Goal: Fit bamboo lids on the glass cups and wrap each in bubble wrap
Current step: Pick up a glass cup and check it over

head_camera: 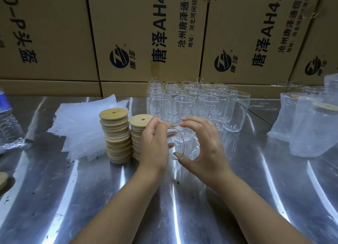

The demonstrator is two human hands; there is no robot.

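Glass cup (178,140) over shiny steel table (54,189); cardboard boxes (146,33) behind

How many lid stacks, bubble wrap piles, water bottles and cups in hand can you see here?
Lid stacks: 2
Bubble wrap pile: 1
Water bottle: 1
Held cup: 1
Total: 5
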